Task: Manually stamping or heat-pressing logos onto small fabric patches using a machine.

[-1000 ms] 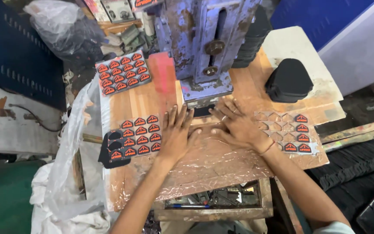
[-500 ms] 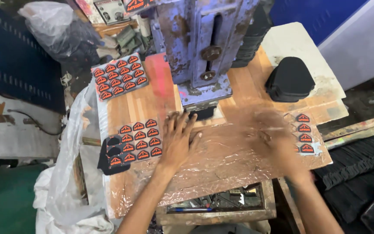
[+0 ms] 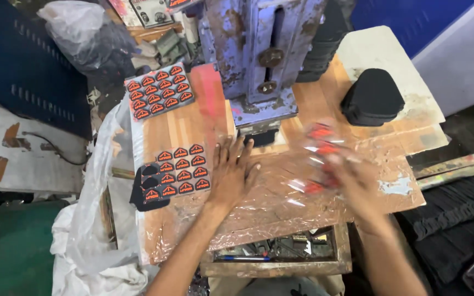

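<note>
My left hand lies flat, fingers spread, on the shiny clear film that covers the wooden bench, just in front of the press head. My right hand is blurred with motion and grips a clear sheet carrying red badges, lifted off the bench to the right of the press. A sheet of red-and-black badges lies just left of my left hand. A second badge sheet lies further back on the left.
A worn blue press machine stands at the back centre of the wooden bench. A stack of black pads sits at the back right. White plastic bags hang at the left edge. A tool tray sits below the front edge.
My right hand left the film centre, swung out to the badge sheet at the right, and now carries it up and back left. My left hand stayed pressed on the film.
</note>
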